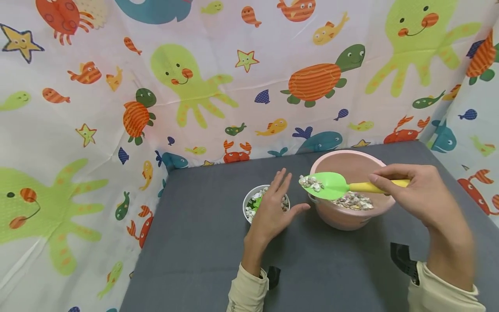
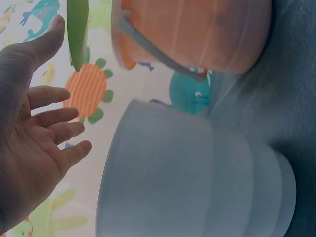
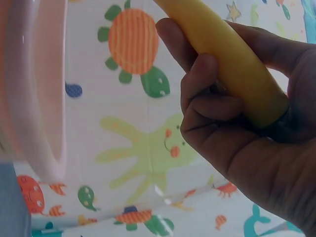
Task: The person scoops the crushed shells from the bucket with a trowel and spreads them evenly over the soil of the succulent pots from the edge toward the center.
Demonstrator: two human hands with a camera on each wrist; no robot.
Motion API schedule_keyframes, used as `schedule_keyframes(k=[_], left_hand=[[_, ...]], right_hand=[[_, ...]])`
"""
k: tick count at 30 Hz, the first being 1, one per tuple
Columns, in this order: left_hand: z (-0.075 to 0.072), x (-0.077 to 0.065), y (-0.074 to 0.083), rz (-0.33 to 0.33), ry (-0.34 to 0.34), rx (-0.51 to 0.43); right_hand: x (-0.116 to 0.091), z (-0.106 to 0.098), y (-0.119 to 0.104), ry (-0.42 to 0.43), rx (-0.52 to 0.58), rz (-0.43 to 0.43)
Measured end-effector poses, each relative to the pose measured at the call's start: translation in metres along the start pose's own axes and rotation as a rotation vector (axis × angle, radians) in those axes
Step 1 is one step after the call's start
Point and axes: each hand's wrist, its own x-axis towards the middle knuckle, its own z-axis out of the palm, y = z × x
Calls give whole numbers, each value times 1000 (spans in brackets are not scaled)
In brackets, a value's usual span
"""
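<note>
My right hand grips the yellow handle of a toy shovel with a green blade. Small pale shells or stone chips lie on the blade's tip, which points left. The shovel is held over the left side of a pink bucket containing more of these bits. My left hand, fingers spread and holding nothing, hovers by a smaller white bucket and partly hides it. White bits and something green show inside that bucket.
Both buckets stand on a dark grey tabletop, the white one left of the pink. A grey carrying handle hangs on the pink bucket's side. A curtain printed with sea animals encloses the back and both sides.
</note>
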Motion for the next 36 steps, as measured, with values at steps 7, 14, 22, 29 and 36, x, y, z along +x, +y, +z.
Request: schedule_keyframes(k=[7, 14, 22, 29, 36], left_hand=[[-13, -12, -23, -69, 31, -42], [-26, -25, -53, -140, 2, -111], [-28, -40, -92, -241, -20, -240], [-17, -48, -133, -217, -194, -543], [-7, -55, -151, -238, -245, -684]], right_hand=[[12, 25, -13, -98, 13, -21], [23, 57, -29, -85, -33, -202], [39, 89, -53, -262, -82, -146], [45, 110, -81, -349, -87, -194], [44, 124, -122, -340, -228, -229]])
